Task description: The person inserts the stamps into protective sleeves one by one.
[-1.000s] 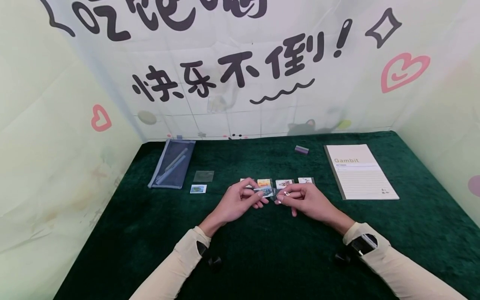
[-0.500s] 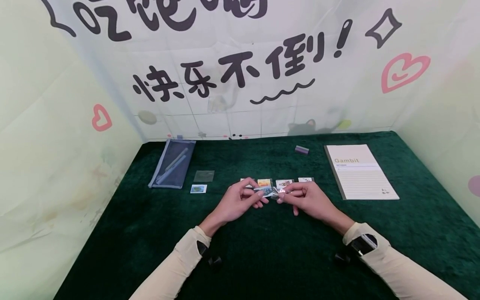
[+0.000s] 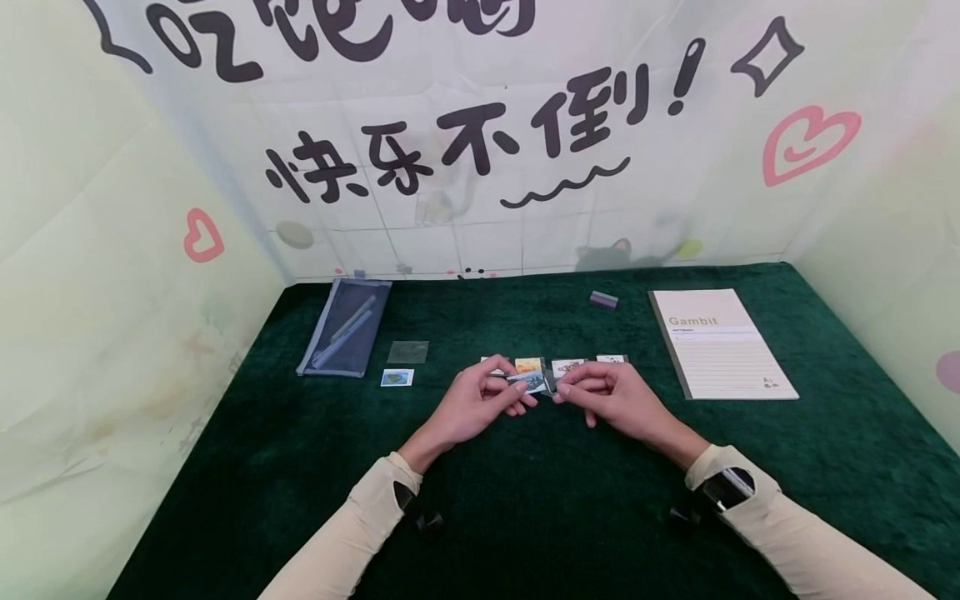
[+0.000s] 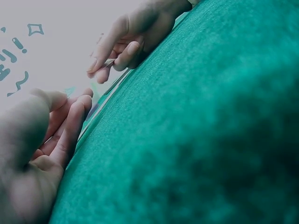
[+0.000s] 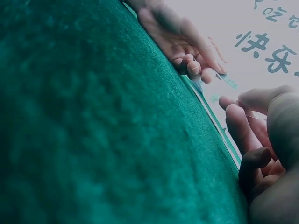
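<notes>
In the head view my left hand [image 3: 472,404] pinches a small bluish picture card [image 3: 532,382] between thumb and fingers. Close to its right edge is a small clear plastic sleeve [image 3: 550,383], pinched by my right hand [image 3: 622,402]. Whether the card's edge sits inside the sleeve or only beside it, I cannot tell. Just behind the hands lies a row of small cards, among them an orange one [image 3: 528,364], one with a brown drawing [image 3: 567,367] and a black-and-white one [image 3: 611,359]. The left end of that row is partly covered by my left hand.
To the left lie another picture card [image 3: 397,377], a flat clear sleeve [image 3: 408,352] and a blue zip pouch [image 3: 345,329] with pens. A purple block [image 3: 603,300] sits at the back. On the right lies a notebook [image 3: 723,343]. Dark green cloth [image 3: 555,508] covers the table.
My right hand's fingers have shifted slightly at the clear sleeve, which has tilted so its glare has faded. The left hand and its card have stayed nearly still.
</notes>
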A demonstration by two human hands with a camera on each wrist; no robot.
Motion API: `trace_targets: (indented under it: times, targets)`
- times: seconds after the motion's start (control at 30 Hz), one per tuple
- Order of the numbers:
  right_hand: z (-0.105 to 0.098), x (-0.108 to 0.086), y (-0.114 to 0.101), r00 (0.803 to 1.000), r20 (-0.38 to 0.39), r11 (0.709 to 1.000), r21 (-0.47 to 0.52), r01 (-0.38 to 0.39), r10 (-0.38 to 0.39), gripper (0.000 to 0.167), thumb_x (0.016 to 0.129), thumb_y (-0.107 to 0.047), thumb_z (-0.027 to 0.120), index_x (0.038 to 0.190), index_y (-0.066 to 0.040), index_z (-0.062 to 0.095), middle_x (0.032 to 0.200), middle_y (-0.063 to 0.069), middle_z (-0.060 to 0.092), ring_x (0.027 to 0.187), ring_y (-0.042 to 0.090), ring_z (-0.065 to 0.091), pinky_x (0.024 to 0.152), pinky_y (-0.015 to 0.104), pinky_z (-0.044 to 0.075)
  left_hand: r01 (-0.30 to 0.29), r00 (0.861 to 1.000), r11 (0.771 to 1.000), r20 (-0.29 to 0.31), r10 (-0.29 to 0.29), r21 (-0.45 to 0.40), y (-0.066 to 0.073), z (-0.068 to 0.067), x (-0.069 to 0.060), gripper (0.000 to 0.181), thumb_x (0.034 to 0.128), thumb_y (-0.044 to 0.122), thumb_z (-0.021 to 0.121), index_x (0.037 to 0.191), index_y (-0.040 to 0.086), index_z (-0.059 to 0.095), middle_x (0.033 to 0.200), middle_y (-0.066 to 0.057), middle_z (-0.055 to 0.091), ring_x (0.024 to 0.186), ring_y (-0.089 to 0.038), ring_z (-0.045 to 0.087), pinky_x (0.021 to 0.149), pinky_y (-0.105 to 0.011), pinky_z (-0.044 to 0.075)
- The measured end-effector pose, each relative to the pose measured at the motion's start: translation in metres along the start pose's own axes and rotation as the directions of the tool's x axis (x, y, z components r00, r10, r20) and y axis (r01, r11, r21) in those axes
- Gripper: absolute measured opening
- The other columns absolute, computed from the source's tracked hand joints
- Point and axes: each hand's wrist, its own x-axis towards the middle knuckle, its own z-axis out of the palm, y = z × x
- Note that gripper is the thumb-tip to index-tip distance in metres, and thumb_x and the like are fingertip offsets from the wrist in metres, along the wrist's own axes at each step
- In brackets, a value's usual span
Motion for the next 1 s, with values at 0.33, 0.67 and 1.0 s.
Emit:
trace_targets:
  times: [0.33,0.67,1.0]
  targets:
    - [-0.0014,-0.0010,0.0010,1.000,-0.003,1.000,-0.002,-0.002,0.002,0.029,0.106,-0.033,0.071,0.127,-0.012,0.071,0.114,0.007,0.083,0.066,0.024,0.067,0.063,0.032,0.058,0.001,1.000,1.000,-0.003,-0.001,0.009,-0.0008,-0.0002,0.0000,0.022,0.1090,0.032,0.067,0.123,0.016,0.062,0.109,-0.002,0.084,0.094,-0.023,0.080,0.086,-0.035,0.066]
    - [-0.0009,-0.0005,0.0002,1.000,0.020,1.000,-0.009,-0.021,0.022,0.029,0.105,-0.037,0.072,0.127,-0.018,0.075,0.111,0.004,0.084,0.065,0.024,0.068,0.064,0.031,0.058,0.002,1.000,1.000,-0.001,-0.002,0.005,-0.0006,-0.0003,0.0000,0.022,0.1094,0.032,0.066,0.123,0.016,0.062,0.109,-0.002,0.084,0.094,-0.023,0.080,0.086,-0.034,0.066]
    - [0.0004,-0.0011,-0.0016,0.999,0.022,0.999,-0.035,-0.035,0.036,0.029,0.106,-0.038,0.071,0.121,-0.015,0.077,0.108,0.005,0.084,0.065,0.024,0.068,0.064,0.030,0.057,0.004,1.000,1.000,0.005,-0.004,-0.001,-0.0007,-0.0006,-0.0001,0.022,0.1092,0.032,0.066,0.124,0.016,0.062,0.109,-0.002,0.084,0.094,-0.023,0.080,0.086,-0.035,0.066]
